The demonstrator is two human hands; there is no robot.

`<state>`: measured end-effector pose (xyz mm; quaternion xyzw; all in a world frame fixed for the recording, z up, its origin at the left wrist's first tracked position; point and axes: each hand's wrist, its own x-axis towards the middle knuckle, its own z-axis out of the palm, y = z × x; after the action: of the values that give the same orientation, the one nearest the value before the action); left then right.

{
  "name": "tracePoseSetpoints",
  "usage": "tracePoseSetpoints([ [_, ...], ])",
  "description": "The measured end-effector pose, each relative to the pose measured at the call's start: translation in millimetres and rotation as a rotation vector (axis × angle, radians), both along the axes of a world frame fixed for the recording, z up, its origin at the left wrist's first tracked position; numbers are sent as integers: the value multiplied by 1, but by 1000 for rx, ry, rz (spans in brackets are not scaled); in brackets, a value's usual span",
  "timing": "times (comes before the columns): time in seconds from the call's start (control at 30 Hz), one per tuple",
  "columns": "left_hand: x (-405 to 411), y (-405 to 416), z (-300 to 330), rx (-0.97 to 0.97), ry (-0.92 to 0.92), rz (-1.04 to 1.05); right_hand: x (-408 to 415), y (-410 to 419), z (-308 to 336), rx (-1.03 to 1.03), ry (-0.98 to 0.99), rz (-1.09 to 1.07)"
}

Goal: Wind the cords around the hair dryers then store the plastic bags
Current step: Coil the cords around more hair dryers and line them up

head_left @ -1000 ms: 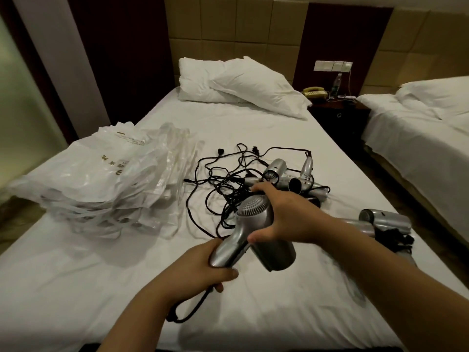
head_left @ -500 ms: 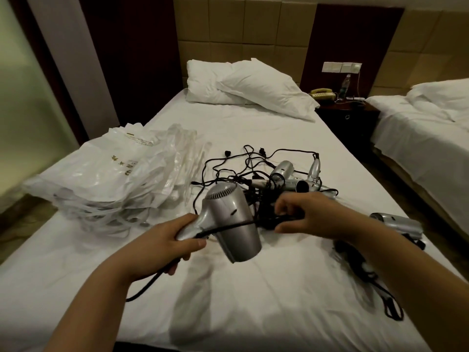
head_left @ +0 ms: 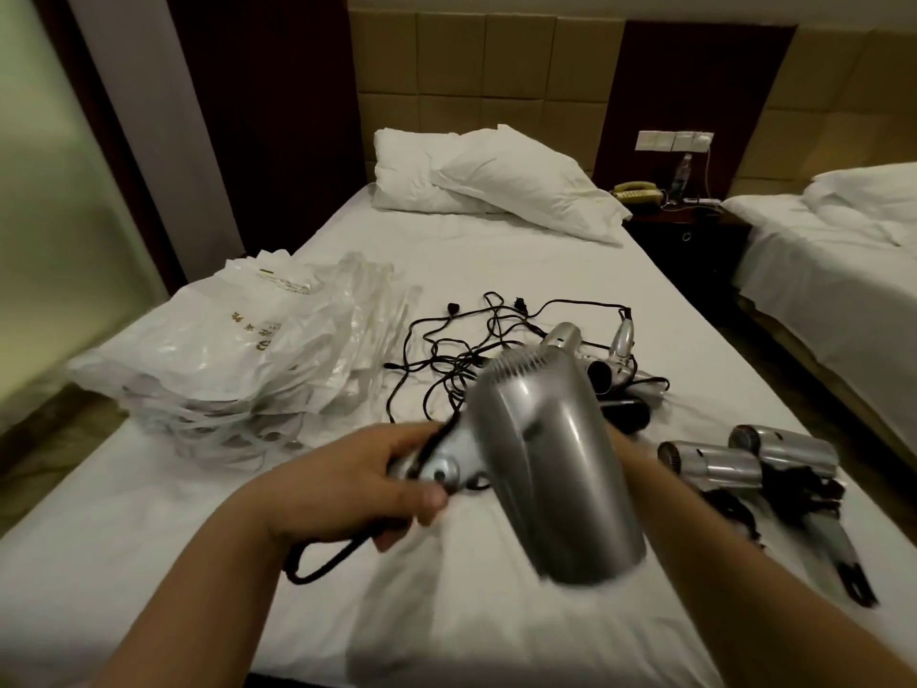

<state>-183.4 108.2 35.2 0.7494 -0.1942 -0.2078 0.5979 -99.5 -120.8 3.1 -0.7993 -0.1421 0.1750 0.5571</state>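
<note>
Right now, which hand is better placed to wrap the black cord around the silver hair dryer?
The right one, probably. The left hand already grips the silver hair dryer by its handle, pinning the black cord there. The right hand sits hidden behind the dryer's barrel, so its grasp is unclear.

Held hair dryer (head_left: 551, 464): smooth silver shell with a satin-to-glossy metallic sheen and streaked highlights; its cord (head_left: 327, 563) is matt black, rubbery-looking. Two wound dryers (head_left: 744, 464) at right share that shiny silver finish, and the loose cords (head_left: 446, 350) behind lie dull black. Stack of plastic bags (head_left: 223, 360): thin, crinkled, translucent white film with soft glints; bed sheet (head_left: 496, 260) and pillows (head_left: 496, 178) are matt white cloth, lightly creased; nightstand (head_left: 689, 240) dark, polished wood.
</note>
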Motion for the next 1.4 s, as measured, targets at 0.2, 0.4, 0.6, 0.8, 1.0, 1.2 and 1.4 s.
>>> tracePoseSetpoints([
  [0.2,12,-6,-11,17,-65,307,-42,8,-66,-310,-212,126],
  [0.4,27,-16,-7,4,-231,570,-61,8,-60,-502,-522,219],
  [0.6,45,-3,-22,637,-429,714,-67,7,-5,-603,-683,168],
  [0.8,35,-6,-39,1161,-499,374,-52,-13,55,-747,-632,319],
  [1.0,18,-32,-45,1168,-591,43,-21,11,60,-537,-738,324],
  [1.2,9,-33,-30,720,-520,-36,7,-1,33,-258,-206,210],
  [1.4,15,-27,-24,93,-195,140,-2,-10,-43,-138,-64,86],
])
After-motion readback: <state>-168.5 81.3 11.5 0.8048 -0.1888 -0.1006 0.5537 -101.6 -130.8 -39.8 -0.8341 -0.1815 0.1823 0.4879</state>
